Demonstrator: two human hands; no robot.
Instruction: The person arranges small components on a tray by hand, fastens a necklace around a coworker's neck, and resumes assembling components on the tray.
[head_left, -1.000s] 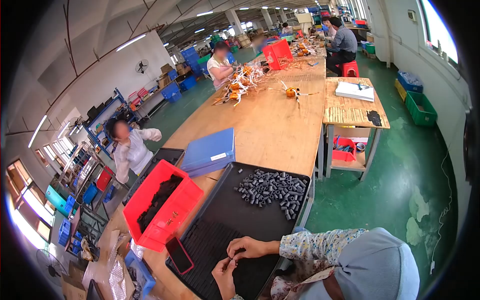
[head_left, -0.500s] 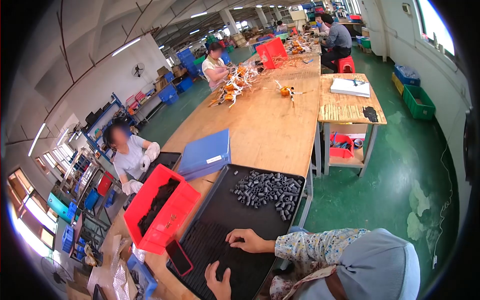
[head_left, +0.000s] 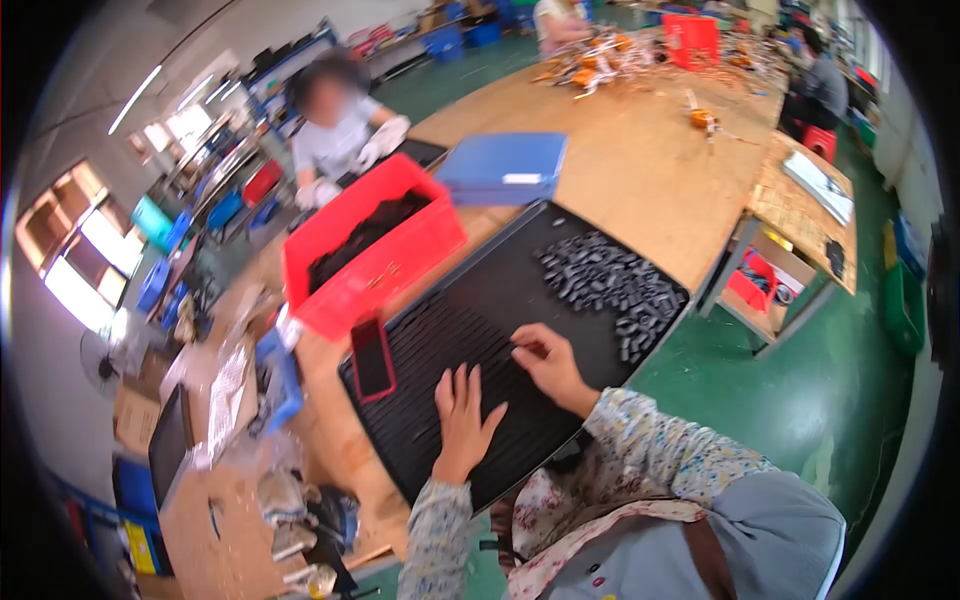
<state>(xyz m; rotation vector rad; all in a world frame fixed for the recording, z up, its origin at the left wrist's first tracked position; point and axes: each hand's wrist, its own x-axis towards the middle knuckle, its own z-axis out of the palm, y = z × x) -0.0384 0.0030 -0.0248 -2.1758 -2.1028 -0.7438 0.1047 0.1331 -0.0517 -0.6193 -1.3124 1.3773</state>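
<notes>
A large black tray (head_left: pixel 492 268) lies in front of me on the wooden table. Rows of thin black strips (head_left: pixel 440 330) lie side by side across its near left part. My left hand (head_left: pixel 462 420) rests on these strips, open, with the thumb apart from the outstretched fingers. At the right ends of the rows, my right hand (head_left: pixel 550 368) has its fingers bent together in a pinch; anything between the fingertips is too small to make out. Short dark grey tube pieces (head_left: pixel 610 285) are heaped in the tray's far right part.
A phone in a red case (head_left: pixel 373 360) lies on the tray's left edge. Beyond it stands a red bin (head_left: pixel 400 270) of dark pieces, beside a blue folder (head_left: pixel 505 165). Across the table sits a person in white gloves (head_left: pixel 335 145). A side table (head_left: pixel 800 210) stands at right.
My view has swung down and left, so the tray appears higher. My left hand has flattened, fingers straighter over the strips. My right hand stays near the row ends, fingers bent.
</notes>
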